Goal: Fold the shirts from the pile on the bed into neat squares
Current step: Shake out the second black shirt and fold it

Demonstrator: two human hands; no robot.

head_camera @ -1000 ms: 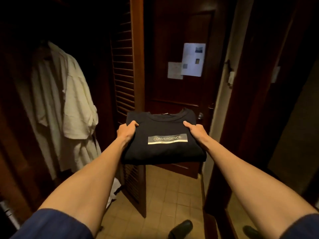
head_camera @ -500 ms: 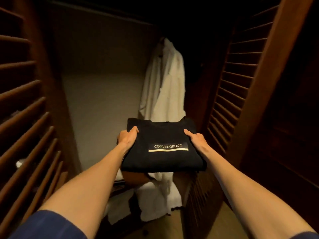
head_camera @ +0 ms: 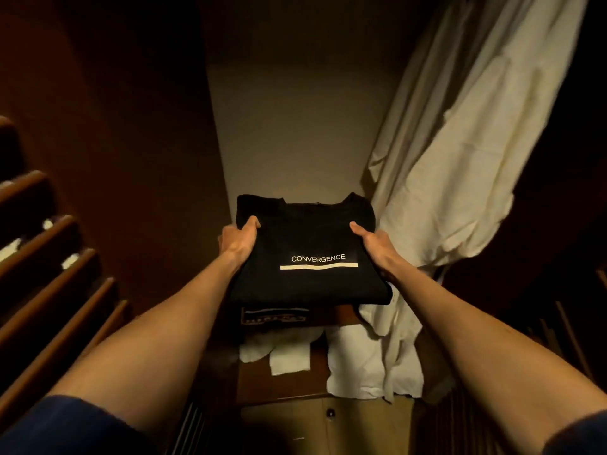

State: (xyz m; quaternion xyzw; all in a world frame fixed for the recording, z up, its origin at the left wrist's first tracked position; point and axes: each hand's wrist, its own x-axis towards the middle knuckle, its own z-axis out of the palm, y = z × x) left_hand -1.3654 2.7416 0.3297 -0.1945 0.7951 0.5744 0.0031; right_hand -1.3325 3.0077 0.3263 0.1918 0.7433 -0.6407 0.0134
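Observation:
A black shirt (head_camera: pixel 308 244) folded into a neat square, with the white word CONVERGENCE and a pale stripe on top, is held level in front of me inside a wardrobe. My left hand (head_camera: pixel 237 239) grips its left edge, thumb on top. My right hand (head_camera: pixel 371 241) grips its right edge the same way. Just below the held shirt lies another dark folded shirt (head_camera: pixel 274 316) with a pale print, on a wooden shelf (head_camera: pixel 315 369).
A cream robe (head_camera: pixel 460 165) hangs at the right and drapes onto the shelf. White cloths (head_camera: pixel 279 351) lie on the shelf. A louvred wardrobe door (head_camera: pixel 49 274) stands at the left. A drawer front with a small knob (head_camera: pixel 330 413) sits below the shelf.
My view has turned from the room door into the wardrobe and tilted down. The folded shirt, still gripped by both hands, now hangs over the shelf and the other folded shirt.

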